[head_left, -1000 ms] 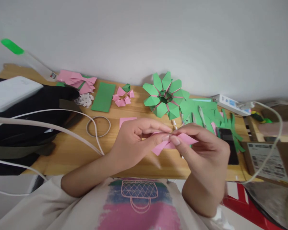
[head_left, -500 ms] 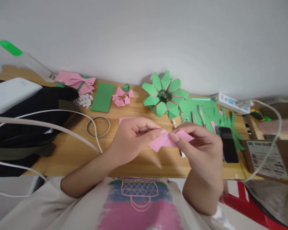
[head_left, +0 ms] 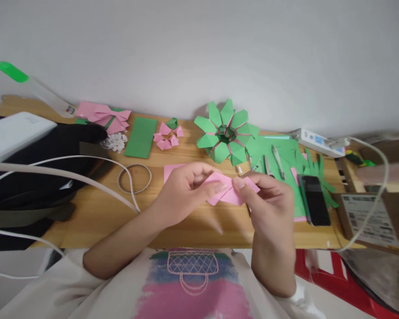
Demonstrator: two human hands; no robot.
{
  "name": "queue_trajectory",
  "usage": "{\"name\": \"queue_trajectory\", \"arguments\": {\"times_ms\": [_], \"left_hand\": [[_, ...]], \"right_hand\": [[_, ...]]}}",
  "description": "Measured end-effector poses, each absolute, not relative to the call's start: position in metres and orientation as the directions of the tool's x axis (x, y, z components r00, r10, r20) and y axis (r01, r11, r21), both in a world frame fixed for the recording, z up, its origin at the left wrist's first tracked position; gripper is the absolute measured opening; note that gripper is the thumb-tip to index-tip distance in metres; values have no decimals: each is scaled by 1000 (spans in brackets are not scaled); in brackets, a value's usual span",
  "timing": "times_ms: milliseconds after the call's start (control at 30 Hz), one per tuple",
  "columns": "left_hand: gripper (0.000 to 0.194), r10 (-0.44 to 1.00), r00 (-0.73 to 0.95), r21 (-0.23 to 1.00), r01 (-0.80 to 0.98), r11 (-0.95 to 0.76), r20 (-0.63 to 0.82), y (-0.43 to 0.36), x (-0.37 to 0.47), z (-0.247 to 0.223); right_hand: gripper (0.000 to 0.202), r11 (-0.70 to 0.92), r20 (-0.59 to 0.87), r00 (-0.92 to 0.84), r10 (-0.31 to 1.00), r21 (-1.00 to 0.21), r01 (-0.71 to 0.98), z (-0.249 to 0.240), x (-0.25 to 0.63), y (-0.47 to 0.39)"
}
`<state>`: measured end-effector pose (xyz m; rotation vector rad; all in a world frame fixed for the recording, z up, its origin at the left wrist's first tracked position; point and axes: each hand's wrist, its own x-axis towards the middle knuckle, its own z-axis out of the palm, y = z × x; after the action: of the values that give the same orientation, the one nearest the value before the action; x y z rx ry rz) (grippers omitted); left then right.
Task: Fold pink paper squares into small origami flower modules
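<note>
A folded piece of pink paper (head_left: 232, 196) is held between both hands above the wooden table (head_left: 199, 230). My left hand (head_left: 182, 190) pinches its left part, thumb on top. My right hand (head_left: 269, 201) grips the right part between thumb and fingers. Beyond them stands a green and pink paper ring (head_left: 224, 133) with petal-like flaps. Partly hidden behind my left hand lies a flat pink sheet (head_left: 170, 170). Small folded pink pieces (head_left: 166, 141) lie left of the ring, beside a green paper rectangle (head_left: 141, 137).
A tape roll (head_left: 119, 179) and white cables lie at left, near a white device (head_left: 20, 133) on black cloth. Right are green scraps, a pen (head_left: 278, 162), a phone (head_left: 314, 200), a power strip (head_left: 319, 142) and a cardboard box (head_left: 372, 221).
My right hand has moved left, closer to my left hand. The pink paper has turned, and more of its left part shows over my left fingers.
</note>
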<state>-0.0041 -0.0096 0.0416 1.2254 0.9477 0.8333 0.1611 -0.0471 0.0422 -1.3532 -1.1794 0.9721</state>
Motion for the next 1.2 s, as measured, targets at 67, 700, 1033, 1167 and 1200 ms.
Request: {"name": "queue_trajectory", "arguments": {"times_ms": [67,700,1033,1167,1200], "left_hand": [[13,870,447,973,-4,232,-206,-9,-5,39],[20,881,473,960,254,-115,-20,-15,-12,38],[20,924,382,964,253,-86,-18,-28,-14,28],[19,927,374,975,217,-51,-35,-32,-17,20],[18,930,366,975,217,-43,-41,-33,-18,18]], "right_hand": [[22,16,36,210,977,-995,94,39,161,-46],[9,5,2,-15,1000,-980,198,38,161,-50],[20,-234,-234,-22,972,-972,28,26,153,-50],[18,-266,-266,-54,962,-964,5,19,149,-54],[17,-268,-268,-62,961,-963,9,18,148,-56]]}}
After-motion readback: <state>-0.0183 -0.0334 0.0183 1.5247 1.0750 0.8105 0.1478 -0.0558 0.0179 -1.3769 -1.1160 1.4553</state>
